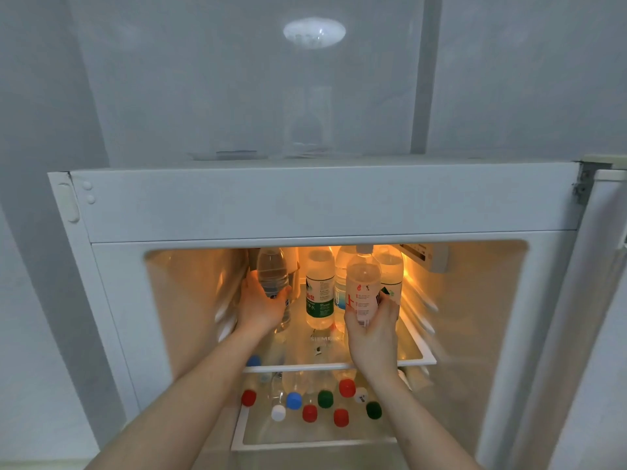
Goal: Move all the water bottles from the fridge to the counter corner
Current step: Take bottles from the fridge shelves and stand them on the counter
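Inside the lit top compartment of an open fridge (322,205), a person takes two water bottles at once. The left hand (259,305) wraps a clear bottle (273,276) at its lower body, thumb across the front; the right hand (371,325) cups the base of a pale bottle with red label print (363,286), fingers curled around its foot, the bottle upright and apparently raised a little off the glass shelf (417,349).

Between the two grips stands a green-labelled bottle (319,293), close to the left thumb; just behind the right-hand bottle is a blue-labelled one (339,296), and beside its far shoulder a further bottle (392,273). Below both wrists, a lower shelf holds a crowd of bottles seen only as caps: red (346,387), green (325,399), blue (293,400), white (278,412). The counter corner is out of view.

The risks look plain enough. The right-hand bottle is held low, well under its likely centre of weight, so it may tip forward or sideways as it clears the shelf, and chilled plastic could be slick. The cap sits near the compartment ceiling, leaving little room to lift. Drawing the left bottle outward may brush the green-labelled neighbour and topple it into the row. Anything dropped would fall onto the glass or the caps beneath. With both hands full, nothing is free to steady a wobble.
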Available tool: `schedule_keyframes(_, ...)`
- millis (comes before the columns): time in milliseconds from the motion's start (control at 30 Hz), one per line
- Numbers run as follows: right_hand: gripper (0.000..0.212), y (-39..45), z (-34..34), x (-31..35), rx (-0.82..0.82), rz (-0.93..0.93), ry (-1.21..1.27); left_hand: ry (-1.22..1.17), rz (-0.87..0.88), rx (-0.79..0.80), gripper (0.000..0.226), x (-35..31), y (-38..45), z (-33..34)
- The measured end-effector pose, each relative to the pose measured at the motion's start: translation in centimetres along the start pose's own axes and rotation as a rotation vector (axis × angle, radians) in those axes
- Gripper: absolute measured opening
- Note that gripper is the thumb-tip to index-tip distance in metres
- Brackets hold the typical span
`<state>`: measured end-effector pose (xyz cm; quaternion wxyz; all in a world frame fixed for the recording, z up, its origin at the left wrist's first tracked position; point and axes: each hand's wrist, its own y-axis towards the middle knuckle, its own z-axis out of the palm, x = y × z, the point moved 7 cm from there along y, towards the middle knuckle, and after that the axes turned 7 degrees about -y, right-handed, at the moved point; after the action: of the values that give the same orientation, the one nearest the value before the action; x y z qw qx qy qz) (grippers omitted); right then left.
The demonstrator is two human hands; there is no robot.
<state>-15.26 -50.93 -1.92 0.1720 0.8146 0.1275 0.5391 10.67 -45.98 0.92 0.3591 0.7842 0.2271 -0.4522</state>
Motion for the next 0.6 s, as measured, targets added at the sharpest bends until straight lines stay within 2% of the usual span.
schedule_keyframes(233, 0.056, -0.2, 0.6, -0.6, 0.032, 0.021, 0.050, 0.043, 0.057, 0.019, 0.051, -0.5, -1.5, 0.0)
schedule_keyframes(600, 0.065, -0.6, 0.3, -0.5, 0.040, 0.000, 0.078, 0.130, 0.264, 0.027, 0.050, -2.1, -5.3, -0.7)
